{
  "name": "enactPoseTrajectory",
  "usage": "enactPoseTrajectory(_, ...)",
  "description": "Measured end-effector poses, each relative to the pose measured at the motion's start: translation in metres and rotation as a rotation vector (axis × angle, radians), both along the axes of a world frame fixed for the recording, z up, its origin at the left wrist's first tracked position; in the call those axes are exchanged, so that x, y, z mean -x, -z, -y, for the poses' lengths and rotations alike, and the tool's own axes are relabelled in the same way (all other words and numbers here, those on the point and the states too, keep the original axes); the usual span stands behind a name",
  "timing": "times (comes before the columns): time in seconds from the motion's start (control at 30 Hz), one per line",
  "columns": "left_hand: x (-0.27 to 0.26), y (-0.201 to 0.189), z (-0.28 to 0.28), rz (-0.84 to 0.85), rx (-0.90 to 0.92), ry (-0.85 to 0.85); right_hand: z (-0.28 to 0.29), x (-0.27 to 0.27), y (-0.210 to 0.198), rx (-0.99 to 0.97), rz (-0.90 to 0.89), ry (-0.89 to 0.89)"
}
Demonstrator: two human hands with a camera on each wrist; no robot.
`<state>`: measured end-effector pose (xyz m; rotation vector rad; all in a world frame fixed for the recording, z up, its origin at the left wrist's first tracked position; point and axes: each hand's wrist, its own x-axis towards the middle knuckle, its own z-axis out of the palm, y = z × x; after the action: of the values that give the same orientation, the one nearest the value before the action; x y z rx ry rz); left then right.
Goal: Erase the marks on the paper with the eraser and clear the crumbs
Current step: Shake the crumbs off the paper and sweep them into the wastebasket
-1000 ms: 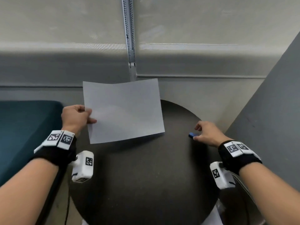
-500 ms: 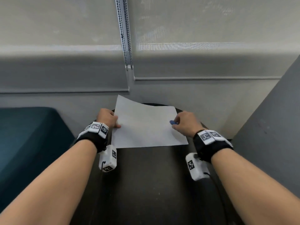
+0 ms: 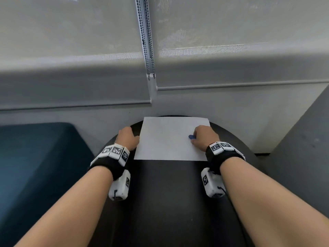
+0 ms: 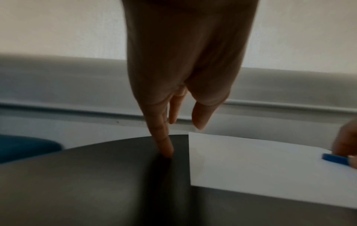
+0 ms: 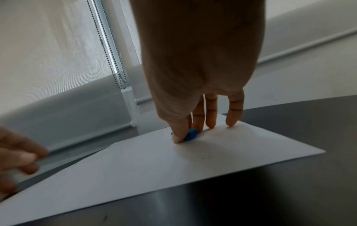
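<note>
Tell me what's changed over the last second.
The paper, held up by the left hand, now lies flat on the round table; that hand has let go, a fingertip on the table beside the sheet. The right hand carried the blue eraser from the table's right side onto the paper and still pinches it.

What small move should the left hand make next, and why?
Probably slide the left hand onto the paper to pin it: its finger touches only the table beside the sheet, while the right hand already holds the eraser on it.
</note>
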<state>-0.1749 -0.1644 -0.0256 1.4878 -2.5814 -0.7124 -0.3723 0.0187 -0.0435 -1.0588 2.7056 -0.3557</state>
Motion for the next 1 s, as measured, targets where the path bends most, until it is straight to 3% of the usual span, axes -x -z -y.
enactPoseTrajectory(0.2,-0.085,-0.008,-0.041,0.309,0.047,0.205,-0.032,-0.006,-0.016,0.088,0.154,-0.080)
enactPoseTrajectory(0.4,-0.176,0.013,-0.096,0.515,-0.002,0.276,-0.114,-0.045,-0.028,0.129,0.118,-0.177)
enactPoseTrajectory(0.57,-0.190,0.033,-0.153,0.431,-0.008,0.415,-0.190,-0.087,-0.019,0.191,0.107,-0.175)
enactPoseTrajectory(0.7,-0.161,0.032,-0.202,0.410,-0.011,0.542,-0.221,-0.107,-0.004,0.238,0.130,-0.101)
enactPoseTrajectory(0.83,-0.129,0.025,-0.251,0.293,-0.158,0.714,-0.232,-0.117,0.009,0.268,0.170,-0.065)
enactPoseTrajectory(0.93,-0.127,0.014,-0.262,0.114,-0.285,0.646,-0.241,-0.112,0.005,0.261,0.212,-0.064)
enactPoseTrajectory(1.0,-0.145,0.012,-0.253,0.082,-0.218,0.488,-0.246,-0.106,0.004,0.239,0.227,-0.109)
